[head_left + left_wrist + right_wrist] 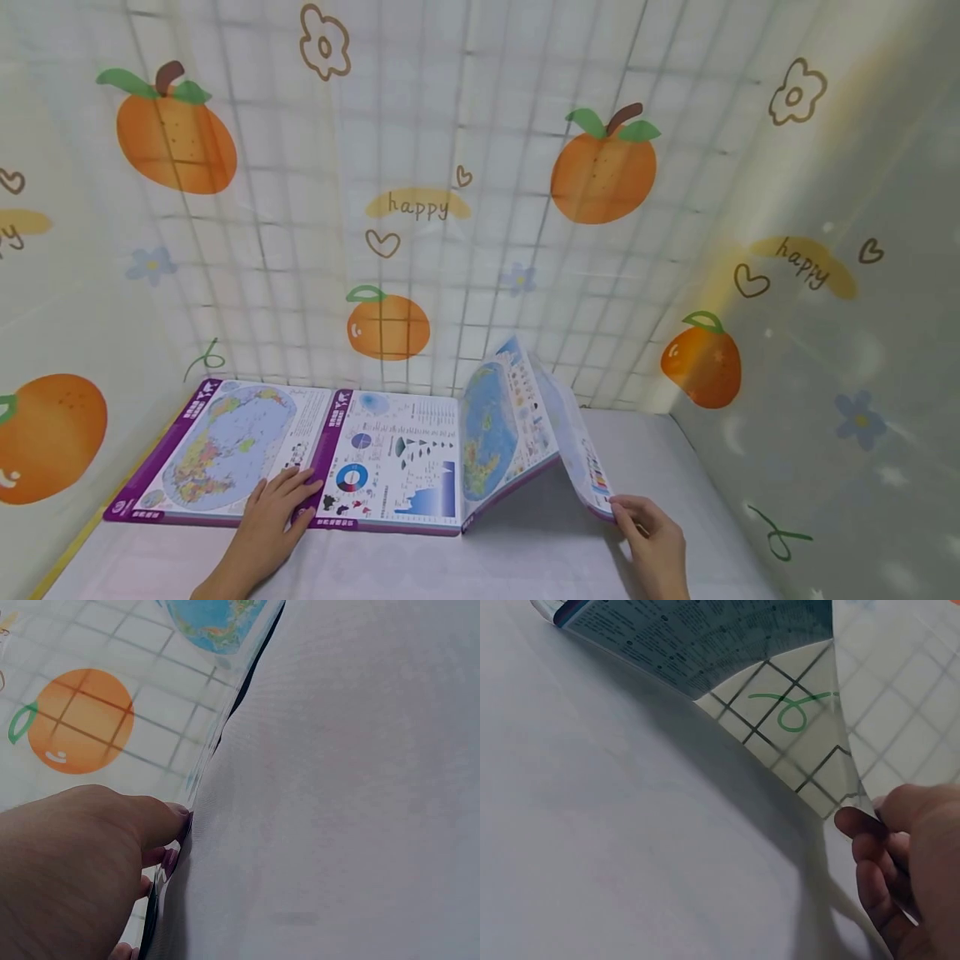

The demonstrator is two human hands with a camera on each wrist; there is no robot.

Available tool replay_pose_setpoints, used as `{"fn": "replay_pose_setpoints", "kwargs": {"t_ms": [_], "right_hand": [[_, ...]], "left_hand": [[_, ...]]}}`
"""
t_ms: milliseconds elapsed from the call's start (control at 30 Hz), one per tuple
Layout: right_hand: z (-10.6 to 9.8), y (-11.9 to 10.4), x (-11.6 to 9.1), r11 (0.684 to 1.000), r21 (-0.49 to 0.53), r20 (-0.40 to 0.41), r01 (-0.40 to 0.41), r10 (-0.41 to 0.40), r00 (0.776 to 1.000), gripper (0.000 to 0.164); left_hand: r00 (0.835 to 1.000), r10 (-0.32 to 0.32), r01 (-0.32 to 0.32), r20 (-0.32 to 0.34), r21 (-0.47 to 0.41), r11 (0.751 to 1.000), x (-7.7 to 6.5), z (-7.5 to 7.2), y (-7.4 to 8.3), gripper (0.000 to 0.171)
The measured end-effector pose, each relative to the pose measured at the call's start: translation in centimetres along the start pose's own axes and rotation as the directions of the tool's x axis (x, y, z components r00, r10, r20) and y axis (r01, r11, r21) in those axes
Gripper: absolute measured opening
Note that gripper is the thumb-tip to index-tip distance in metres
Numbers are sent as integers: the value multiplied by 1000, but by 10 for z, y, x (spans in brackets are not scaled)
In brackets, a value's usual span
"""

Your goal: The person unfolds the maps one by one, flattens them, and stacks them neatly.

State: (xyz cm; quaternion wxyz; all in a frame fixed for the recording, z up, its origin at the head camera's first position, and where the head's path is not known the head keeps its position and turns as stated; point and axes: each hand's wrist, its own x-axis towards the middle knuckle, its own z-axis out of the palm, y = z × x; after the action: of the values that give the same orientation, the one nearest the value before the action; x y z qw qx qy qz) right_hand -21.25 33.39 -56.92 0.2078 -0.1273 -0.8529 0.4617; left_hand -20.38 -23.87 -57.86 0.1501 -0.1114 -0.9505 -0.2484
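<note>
A long folding world map point(360, 500) with purple borders lies across the table. Its two left panels are flat, showing a map and charts. Farther right, a panel with a blue relief map point(487, 433) tilts up, and the end panel point(570, 442) slopes down from the fold. My left hand point(270, 525) rests on the flat part, fingers spread near the purple band; its thumb lies along the near edge in the left wrist view. My right hand point(656, 537) pinches the near corner of the end panel. Bluish printed text point(705, 645) shows on the underside in the right wrist view.
A white cloth point(540, 558) covers the table. Translucent curtains point(510, 333) printed with oranges, hearts and flowers hang behind and on both sides, with a dark wire grid point(480, 125) showing through at the back.
</note>
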Motion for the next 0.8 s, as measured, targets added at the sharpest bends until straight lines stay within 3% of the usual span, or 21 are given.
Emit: {"fn": "replay_pose_setpoints", "kwargs": {"t_ms": [500, 800], "right_hand": [[-18, 8, 5, 998, 20, -107, -64, 66, 992, 24], [-30, 15, 11, 979, -44, -138, -200, 192, 972, 31]], "left_hand": [[1000, -6, 6, 8, -13, 1000, 0, 3, -8, 41], [1000, 4, -5, -4, -20, 1000, 1, 2, -2, 40]]}}
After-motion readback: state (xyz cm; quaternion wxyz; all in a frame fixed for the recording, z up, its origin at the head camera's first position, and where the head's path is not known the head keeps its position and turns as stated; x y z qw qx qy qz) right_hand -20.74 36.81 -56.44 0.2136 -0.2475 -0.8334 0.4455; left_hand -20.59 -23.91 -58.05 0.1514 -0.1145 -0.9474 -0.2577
